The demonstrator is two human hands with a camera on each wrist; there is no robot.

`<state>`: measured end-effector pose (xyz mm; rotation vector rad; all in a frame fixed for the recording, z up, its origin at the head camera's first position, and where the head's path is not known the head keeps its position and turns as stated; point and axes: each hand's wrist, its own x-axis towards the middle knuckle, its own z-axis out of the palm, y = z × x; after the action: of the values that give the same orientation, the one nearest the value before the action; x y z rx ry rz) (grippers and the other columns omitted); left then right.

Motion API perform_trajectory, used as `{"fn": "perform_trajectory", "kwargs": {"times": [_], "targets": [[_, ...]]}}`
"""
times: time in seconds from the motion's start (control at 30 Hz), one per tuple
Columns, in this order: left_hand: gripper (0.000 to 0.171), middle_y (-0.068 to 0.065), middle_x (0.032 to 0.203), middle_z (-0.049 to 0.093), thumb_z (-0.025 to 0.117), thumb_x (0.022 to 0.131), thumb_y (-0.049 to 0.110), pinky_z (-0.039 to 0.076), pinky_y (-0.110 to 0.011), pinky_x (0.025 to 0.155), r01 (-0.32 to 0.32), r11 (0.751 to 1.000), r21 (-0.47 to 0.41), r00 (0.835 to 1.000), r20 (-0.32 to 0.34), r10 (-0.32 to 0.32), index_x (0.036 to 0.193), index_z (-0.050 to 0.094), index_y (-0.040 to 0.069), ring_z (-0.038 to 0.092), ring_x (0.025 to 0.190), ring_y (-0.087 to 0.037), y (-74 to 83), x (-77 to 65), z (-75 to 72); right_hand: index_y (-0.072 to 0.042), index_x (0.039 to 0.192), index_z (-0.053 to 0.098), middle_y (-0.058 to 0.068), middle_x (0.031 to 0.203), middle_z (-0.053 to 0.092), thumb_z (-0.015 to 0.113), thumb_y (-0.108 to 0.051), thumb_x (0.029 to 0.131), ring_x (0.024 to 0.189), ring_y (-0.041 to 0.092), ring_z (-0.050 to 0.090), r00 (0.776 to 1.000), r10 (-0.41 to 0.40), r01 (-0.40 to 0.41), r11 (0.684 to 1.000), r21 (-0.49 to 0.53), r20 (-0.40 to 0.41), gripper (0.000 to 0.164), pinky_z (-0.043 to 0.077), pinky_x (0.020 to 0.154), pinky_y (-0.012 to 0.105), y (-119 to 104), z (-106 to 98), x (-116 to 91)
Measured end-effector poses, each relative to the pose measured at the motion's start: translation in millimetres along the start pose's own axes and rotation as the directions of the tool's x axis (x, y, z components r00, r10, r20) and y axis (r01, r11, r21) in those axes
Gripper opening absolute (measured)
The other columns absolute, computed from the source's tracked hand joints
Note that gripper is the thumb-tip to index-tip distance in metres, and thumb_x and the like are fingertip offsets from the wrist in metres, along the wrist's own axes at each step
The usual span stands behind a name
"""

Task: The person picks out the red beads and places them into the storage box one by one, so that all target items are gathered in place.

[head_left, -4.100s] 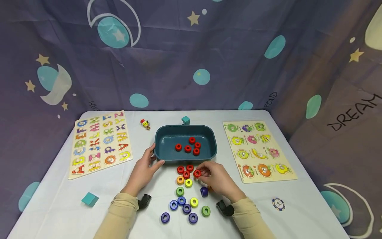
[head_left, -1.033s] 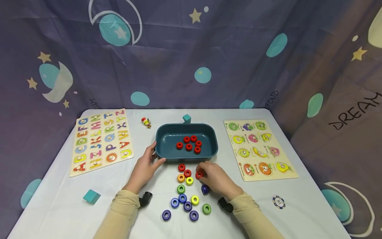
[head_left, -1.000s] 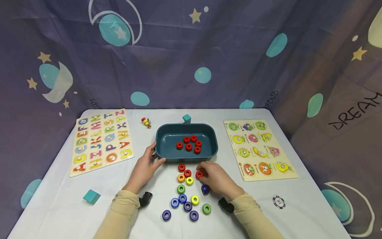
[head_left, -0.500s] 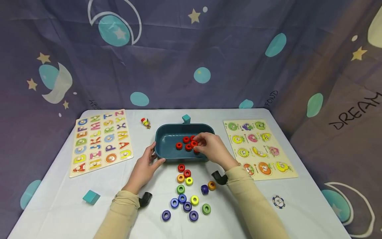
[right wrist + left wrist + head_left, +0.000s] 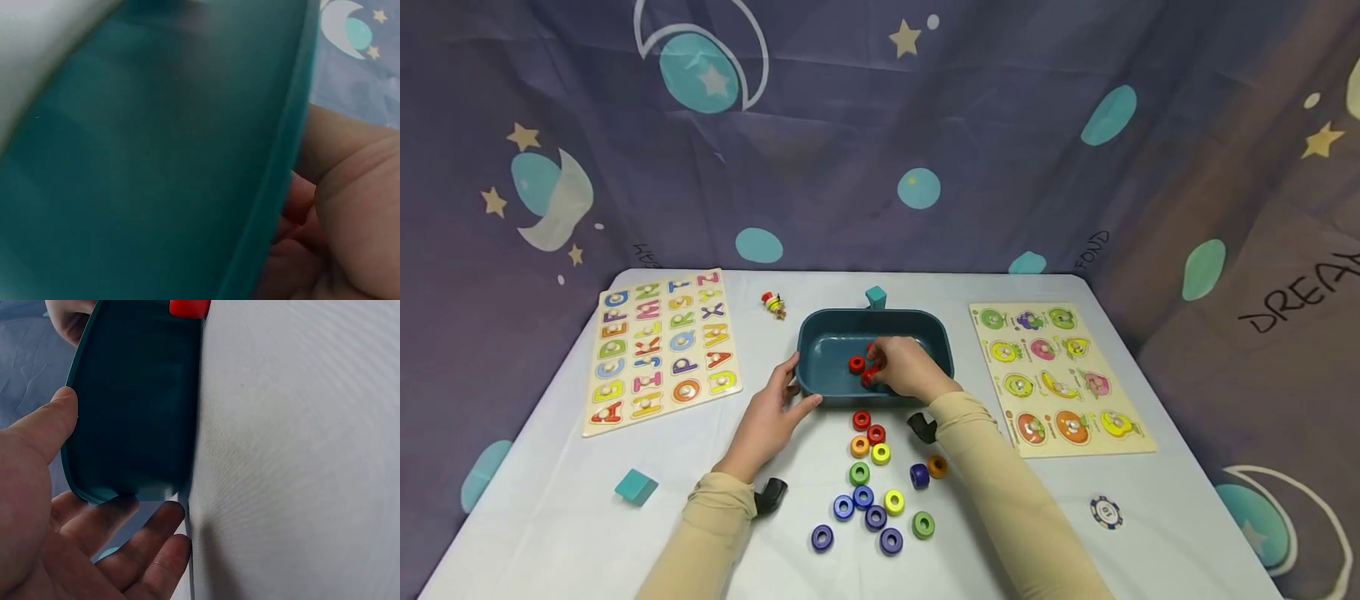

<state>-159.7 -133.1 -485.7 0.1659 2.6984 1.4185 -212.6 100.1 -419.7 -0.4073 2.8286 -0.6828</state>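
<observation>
A dark teal tray point(image 5: 827, 389) stands mid-table with red ring beads point(image 5: 857, 364) inside. My left hand point(image 5: 767, 421) holds its near left corner; in the left wrist view the thumb point(image 5: 56, 419) presses the rim and the fingers point(image 5: 150, 544) lie by the end wall. Reaching over the near side, my right hand point(image 5: 906, 367) pinches a red bead point(image 5: 868, 377) low in the tray and covers part of the others. In the right wrist view the tray wall point(image 5: 156, 156) hides the fingertips. Two red beads point(image 5: 861, 420) lie on the table just before the tray.
Orange, yellow, green, blue and purple beads point(image 5: 876, 517) are scattered toward me. An alphabet puzzle board point(image 5: 662, 354) lies left, a fruit puzzle board point(image 5: 1060, 379) right. Teal blocks point(image 5: 637, 487), a small figurine point(image 5: 773, 305) and a poker chip point(image 5: 1106, 512) lie around.
My right hand has lifted a red bead from the table, carried it over the tray and moved further left inside. Fewer red beads lie on the table. The left hand stays at the corner.
</observation>
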Motion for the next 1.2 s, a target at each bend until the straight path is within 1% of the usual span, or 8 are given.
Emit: {"fn": "perform_trajectory", "kwargs": {"times": [0.33, 0.47, 0.6, 0.8, 0.9, 1.07, 1.13, 1.2], "targets": [[0.081, -0.007, 0.154, 0.038, 0.065, 0.088, 0.05, 0.04, -0.05, 0.109, -0.002, 1.0, 0.005, 1.0, 0.003, 0.002, 0.153, 0.019, 0.035, 0.053, 0.13, -0.027, 1.6, -0.6, -2.6, -0.008, 0.105, 0.069, 0.0, 0.09, 0.066, 0.073, -0.011, 0.085, 0.082, 0.014, 0.057, 0.997, -0.011, 0.011, 1.0, -0.001, -0.071, 0.02, 0.053, 0.077, 0.03, 0.2, -3.1, -11.6], [0.081, -0.006, 0.154, 0.038, 0.064, 0.087, 0.051, 0.04, -0.05, 0.109, -0.003, 1.0, 0.001, 1.0, 0.01, 0.003, 0.152, 0.018, 0.035, 0.053, 0.13, -0.027, 1.6, -0.7, -2.8, -0.009, 0.103, 0.069, 0.001, 0.093, 0.067, 0.072, -0.011, 0.086, 0.082, 0.012, 0.058, 0.993, -0.035, 0.038, 0.999, 0.024, -0.109, 0.018, 0.053, 0.075, 0.027, -2.3, -6.3, -27.6], [0.081, -0.007, 0.154, 0.038, 0.065, 0.088, 0.047, 0.041, -0.05, 0.108, -0.007, 1.0, 0.001, 1.0, 0.007, 0.007, 0.153, 0.019, 0.033, 0.053, 0.13, -0.027, 1.7, -0.3, -2.9, -0.013, 0.099, 0.069, -0.001, 0.094, 0.068, 0.073, -0.01, 0.085, 0.079, 0.008, 0.058, 0.987, -0.101, 0.109, 0.992, 0.064, -0.124, 0.016, 0.053, 0.073, 0.024, -5.6, -7.2, -49.3], [0.08, -0.007, 0.154, 0.038, 0.066, 0.089, 0.043, 0.041, -0.05, 0.108, -0.009, 1.0, 0.001, 1.0, 0.002, 0.009, 0.153, 0.019, 0.031, 0.053, 0.13, -0.028, 2.2, 0.7, -3.1, -0.013, 0.099, 0.071, -0.005, 0.091, 0.068, 0.071, -0.007, 0.084, 0.077, 0.005, 0.057, 0.979, -0.199, 0.2, 0.979, 0.044, -0.03, 0.016, 0.052, 0.071, 0.019, -4.6, 5.6, -73.9], [0.08, -0.007, 0.154, 0.037, 0.066, 0.089, 0.043, 0.041, -0.05, 0.108, -0.009, 1.0, -0.002, 1.0, 0.004, 0.009, 0.153, 0.019, 0.031, 0.053, 0.13, -0.028, 2.2, 0.6, -3.0, -0.013, 0.106, 0.073, -0.002, 0.098, 0.071, 0.07, -0.007, 0.085, 0.084, 0.007, 0.061, 0.979, -0.203, 0.204, 0.979, 0.001, 0.024, 0.022, 0.054, 0.075, 0.022, 1.5, 15.8, -78.4], [0.081, -0.006, 0.154, 0.037, 0.065, 0.089, 0.046, 0.041, -0.05, 0.108, -0.002, 1.0, -0.004, 1.0, 0.007, 0.002, 0.153, 0.019, 0.031, 0.053, 0.13, -0.027, 2.5, -0.3, -2.6, -0.018, 0.118, 0.07, -0.002, 0.116, 0.069, 0.068, -0.011, 0.088, 0.107, 0.013, 0.063, 0.971, -0.213, 0.221, 0.972, -0.074, 0.109, 0.031, 0.053, 0.093, 0.032, 12.1, 28.5, -81.0], [0.081, -0.006, 0.154, 0.037, 0.065, 0.088, 0.047, 0.041, -0.05, 0.108, -0.001, 1.0, -0.001, 1.0, 0.007, 0.001, 0.153, 0.019, 0.031, 0.053, 0.13, -0.027, 2.8, -0.5, -2.4, -0.019, 0.119, 0.07, -0.003, 0.117, 0.068, 0.067, -0.012, 0.088, 0.109, 0.013, 0.062, 0.97, -0.212, 0.222, 0.971, -0.082, 0.121, 0.032, 0.052, 0.096, 0.033, 14.9, 31.8, -82.1], [0.081, -0.007, 0.154, 0.037, 0.065, 0.089, 0.046, 0.041, -0.05, 0.108, -0.006, 1.0, 0.001, 1.0, 0.008, 0.006, 0.153, 0.019, 0.031, 0.053, 0.13, -0.027, 3.2, -0.5, -2.2, -0.019, 0.117, 0.07, -0.004, 0.113, 0.068, 0.068, -0.012, 0.088, 0.104, 0.012, 0.062, 0.973, -0.2, 0.21, 0.975, -0.079, 0.114, 0.03, 0.052, 0.094, 0.033, 16.7, 34.4, -83.9]]}}
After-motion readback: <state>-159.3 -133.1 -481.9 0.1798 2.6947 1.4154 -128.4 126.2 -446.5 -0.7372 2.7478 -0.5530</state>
